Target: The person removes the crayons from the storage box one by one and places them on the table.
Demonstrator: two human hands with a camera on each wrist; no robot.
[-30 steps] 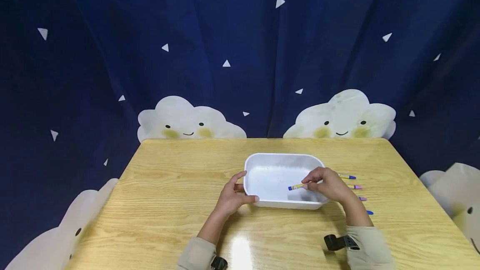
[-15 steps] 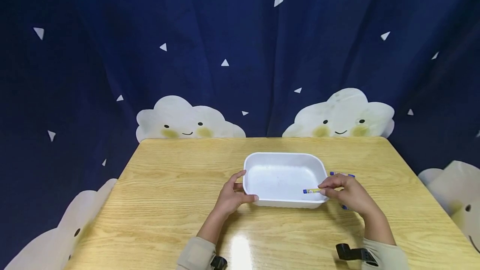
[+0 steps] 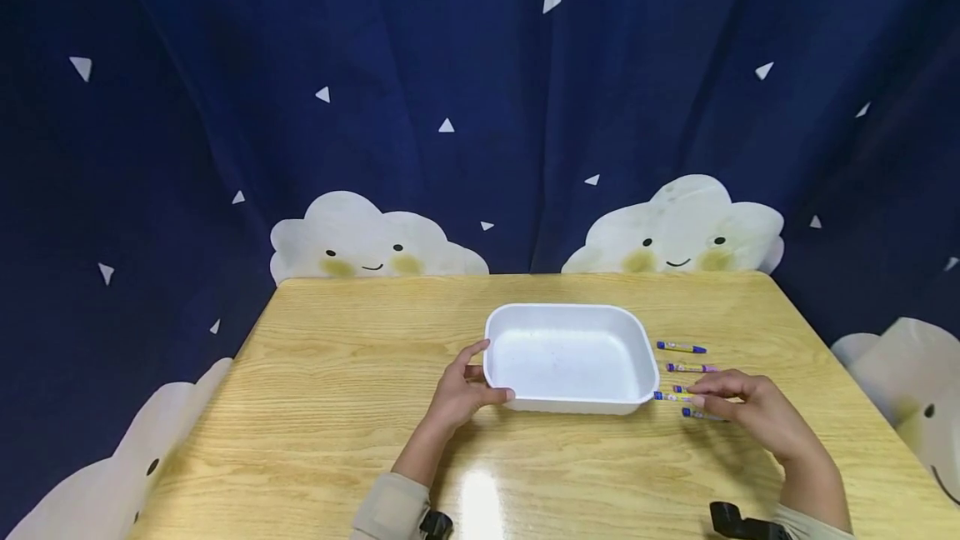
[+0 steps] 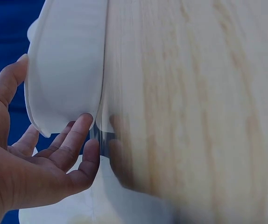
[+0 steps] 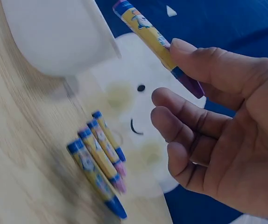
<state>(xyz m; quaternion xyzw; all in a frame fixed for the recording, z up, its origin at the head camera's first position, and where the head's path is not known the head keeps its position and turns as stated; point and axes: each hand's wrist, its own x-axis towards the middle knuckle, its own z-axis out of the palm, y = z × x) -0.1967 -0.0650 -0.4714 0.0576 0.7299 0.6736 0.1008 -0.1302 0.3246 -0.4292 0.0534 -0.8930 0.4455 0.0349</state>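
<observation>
A white plastic basin [image 3: 570,406] sits on the table, and my left hand [image 3: 459,394] holds its left end, thumb at the near rim and a forefinger on the side. In the left wrist view the fingers [image 4: 73,142] spread around the end of the basin [image 4: 68,60]. Just right of the basin, my right hand [image 3: 761,415] pinches a crayon [image 5: 145,37] with a yellow wrapper, blue bands and a purple tip. The thumb lies over it; the forefinger is mostly hidden behind. Several similar crayons [image 5: 94,175] with blue or pink tips lie side by side below that hand.
The wooden table [image 3: 337,357] reaches back to a dark blue curtain [image 3: 480,107] printed with clouds and triangles. Black wrist devices [image 3: 731,521] sit at both sleeves. The basin's right rim stands close beside the row of crayons.
My right hand has carried the crayon from over the basin out past its right rim, to among the other crayons. The left hand and the basin have stayed in place.
</observation>
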